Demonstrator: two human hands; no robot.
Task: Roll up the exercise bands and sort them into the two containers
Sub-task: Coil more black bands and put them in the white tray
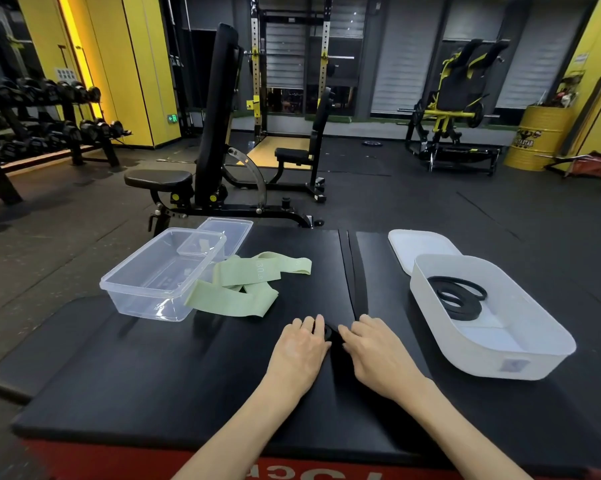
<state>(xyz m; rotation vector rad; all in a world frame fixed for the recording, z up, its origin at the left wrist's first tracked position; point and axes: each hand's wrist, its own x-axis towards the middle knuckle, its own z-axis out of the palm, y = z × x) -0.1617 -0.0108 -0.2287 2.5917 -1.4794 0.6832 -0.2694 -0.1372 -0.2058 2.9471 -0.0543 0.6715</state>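
A partly rolled black exercise band [328, 331] sits at lower centre of the frame on the black padded tabletop [153, 375]. Its loose end runs up toward the frame's middle. The left hand [301, 344] and right hand [378, 348] each have a grip on the roll, fingertips pinching it from either side. Loose green bands [247, 282] lie at centre left, touching the clear container [119, 289]. The white container [482, 355] at right holds coiled black bands [458, 296].
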